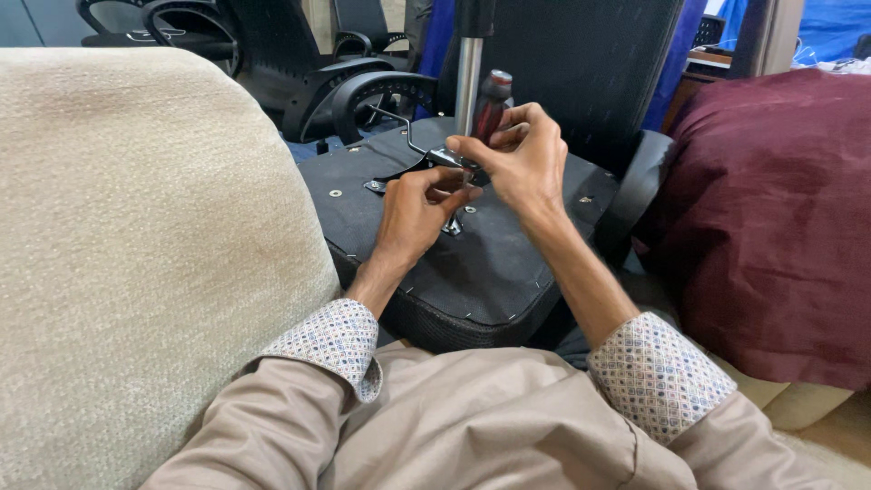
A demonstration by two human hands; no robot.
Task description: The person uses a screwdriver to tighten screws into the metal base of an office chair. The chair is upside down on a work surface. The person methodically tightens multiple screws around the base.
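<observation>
An upturned black office chair seat point(481, 263) lies in front of me, its fabric underside facing up. A metal mechanism plate point(434, 160) with a chrome column point(467, 82) stands at its middle. My right hand point(517, 159) grips a dark red-handled screwdriver point(491, 104), held upright with its tip down at the plate. My left hand point(419, 209) rests on the seat just below, its fingers pinched around the screwdriver's shaft near a screw point(452, 227).
A beige cushioned seat back point(136, 254) fills the left side. A maroon cushion point(780, 209) lies at right. Black chair armrests point(372, 91) and other chair parts stand behind the seat. Small metal inserts point(336, 193) dot the underside.
</observation>
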